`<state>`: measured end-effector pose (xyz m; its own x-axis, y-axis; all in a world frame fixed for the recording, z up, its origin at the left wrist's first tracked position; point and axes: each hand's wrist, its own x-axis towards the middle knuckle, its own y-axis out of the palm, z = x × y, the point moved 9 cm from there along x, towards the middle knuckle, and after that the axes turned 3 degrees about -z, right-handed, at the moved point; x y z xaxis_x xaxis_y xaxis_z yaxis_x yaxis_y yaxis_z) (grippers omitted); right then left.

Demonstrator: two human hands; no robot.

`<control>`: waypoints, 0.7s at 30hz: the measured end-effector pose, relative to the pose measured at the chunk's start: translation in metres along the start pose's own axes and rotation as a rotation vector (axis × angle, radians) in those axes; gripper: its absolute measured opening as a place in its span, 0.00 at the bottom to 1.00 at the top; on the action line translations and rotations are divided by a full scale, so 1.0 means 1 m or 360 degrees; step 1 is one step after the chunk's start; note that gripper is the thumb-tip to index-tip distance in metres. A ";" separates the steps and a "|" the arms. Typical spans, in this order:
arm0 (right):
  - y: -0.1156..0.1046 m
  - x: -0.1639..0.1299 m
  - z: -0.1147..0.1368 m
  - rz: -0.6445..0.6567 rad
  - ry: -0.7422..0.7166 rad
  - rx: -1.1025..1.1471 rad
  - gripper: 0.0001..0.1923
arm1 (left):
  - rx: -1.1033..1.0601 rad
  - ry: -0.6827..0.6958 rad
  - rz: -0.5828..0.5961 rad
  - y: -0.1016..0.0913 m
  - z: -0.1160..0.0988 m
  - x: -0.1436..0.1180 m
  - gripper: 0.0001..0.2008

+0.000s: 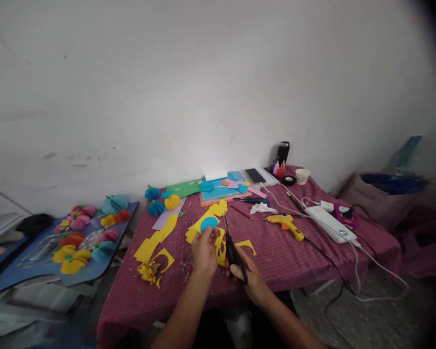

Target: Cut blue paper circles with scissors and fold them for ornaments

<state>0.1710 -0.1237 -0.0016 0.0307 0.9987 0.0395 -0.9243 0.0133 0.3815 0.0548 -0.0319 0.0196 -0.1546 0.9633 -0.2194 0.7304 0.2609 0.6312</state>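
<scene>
My left hand pinches a blue paper circle over yellow paper; whether the yellow sheet is held too I cannot tell. In my right hand are black-handled scissors, their blades pointing away from me, just right of the circle. Yellow paper with round cut-outs lies beneath, between my hands. Beyond the blade tips are small yellow paper circles. A curved yellow offcut sits right of the scissors.
Left on the cloth-covered table are yellow strips and paper pumpkins. A yellow glue gun, white power strip with cables, paper cup and black bottle stand right. More paper pumpkins lie on a blue board.
</scene>
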 end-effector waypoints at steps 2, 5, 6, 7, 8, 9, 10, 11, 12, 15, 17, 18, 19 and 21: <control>0.004 -0.002 -0.006 0.0010 0.0009 0.0079 0.26 | -0.0007 0.0002 -0.0024 -0.002 -0.002 -0.004 0.13; 0.009 -0.002 -0.013 0.0026 0.0026 0.0112 0.25 | -0.0010 0.0002 -0.0020 -0.003 -0.004 -0.009 0.13; 0.010 -0.002 -0.014 0.0029 0.0025 0.0105 0.25 | -0.0009 0.0004 -0.0019 -0.003 -0.004 -0.010 0.14; 0.011 -0.001 -0.015 0.0030 0.0023 0.0099 0.24 | -0.0005 0.0003 -0.0019 -0.003 -0.005 -0.011 0.14; 0.012 -0.001 -0.015 0.0028 0.0022 0.0093 0.24 | 0.0002 0.0001 -0.0023 -0.003 -0.005 -0.012 0.15; 0.012 -0.001 -0.014 0.0023 0.0019 0.0084 0.24 | 0.0007 -0.0001 -0.0029 -0.003 -0.004 -0.013 0.15; 0.013 0.000 -0.013 0.0015 0.0016 0.0074 0.23 | 0.0011 -0.0001 -0.0036 -0.003 -0.004 -0.015 0.15; 0.013 0.000 -0.012 0.0007 0.0012 0.0061 0.23 | 0.0015 0.0002 -0.0043 -0.003 -0.004 -0.016 0.15; 0.013 0.001 -0.012 0.0003 0.0010 0.0048 0.22 | 0.0021 0.0006 -0.0048 -0.003 -0.004 -0.017 0.15; 0.014 0.002 -0.011 0.0004 0.0017 0.0016 0.21 | 0.0032 0.0010 -0.0041 -0.002 -0.004 -0.019 0.15; 0.013 0.002 -0.014 -0.0006 0.0031 0.0007 0.21 | 0.0037 0.0004 -0.0033 -0.002 -0.004 -0.019 0.15; 0.013 0.002 -0.016 -0.0015 0.0039 0.0012 0.21 | 0.0044 0.0001 -0.0029 -0.002 -0.004 -0.020 0.15; 0.012 0.003 -0.018 -0.0023 0.0046 0.0020 0.21 | 0.0055 0.0000 -0.0028 -0.002 -0.004 -0.019 0.14; 0.011 0.003 -0.022 -0.0030 0.0063 0.0045 0.22 | 0.0079 0.0005 -0.0026 -0.003 -0.004 -0.019 0.14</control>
<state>0.1530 -0.1193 -0.0173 0.0326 0.9995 -0.0042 -0.9126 0.0315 0.4077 0.0532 -0.0508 0.0247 -0.1686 0.9592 -0.2269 0.7599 0.2731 0.5899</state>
